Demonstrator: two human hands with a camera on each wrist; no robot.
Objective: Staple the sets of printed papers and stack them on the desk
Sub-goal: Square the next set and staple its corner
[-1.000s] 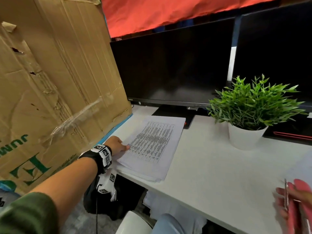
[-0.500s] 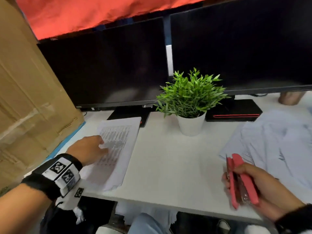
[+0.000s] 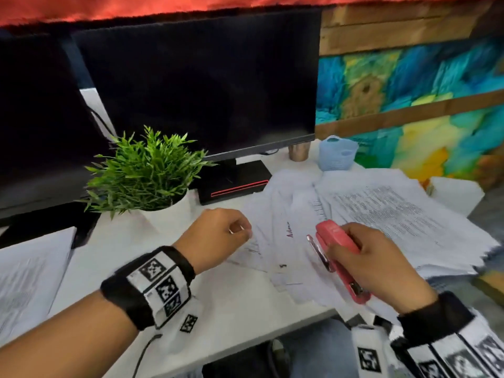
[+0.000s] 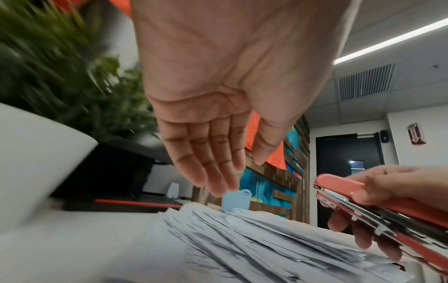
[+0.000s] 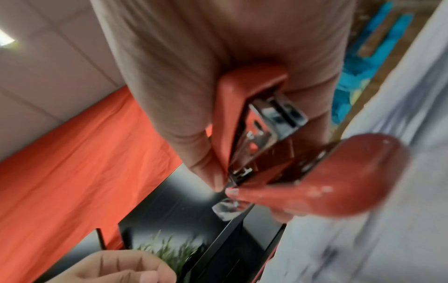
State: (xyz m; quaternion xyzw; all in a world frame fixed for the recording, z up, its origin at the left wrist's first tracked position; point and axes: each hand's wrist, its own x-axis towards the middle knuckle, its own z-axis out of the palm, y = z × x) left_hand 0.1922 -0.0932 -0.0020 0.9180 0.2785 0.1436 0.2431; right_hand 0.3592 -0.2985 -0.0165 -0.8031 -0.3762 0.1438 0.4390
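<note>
A loose heap of printed papers (image 3: 381, 214) spreads over the right side of the white desk (image 3: 231, 290). My right hand (image 3: 376, 266) grips a red stapler (image 3: 338, 252) above the heap's near edge; the stapler (image 5: 278, 149) hangs partly open in the right wrist view. My left hand (image 3: 218, 236) hovers at the heap's left edge, and in the left wrist view its fingers (image 4: 206, 159) are straight and hold nothing above the papers (image 4: 266, 239). A neat stack of stapled sets (image 3: 24, 279) lies at the desk's far left.
A potted green plant (image 3: 144, 173) stands just behind my left hand. Two dark monitors (image 3: 207, 85) line the back, with a black base (image 3: 234, 184) beside the papers. A pale blue small basket (image 3: 336, 154) and a brown cup (image 3: 298, 151) sit behind the heap.
My view swung right from the left stack to the loose heap. The left hand left the stapled stack and moved right to the heap; the right hand kept the stapler.
</note>
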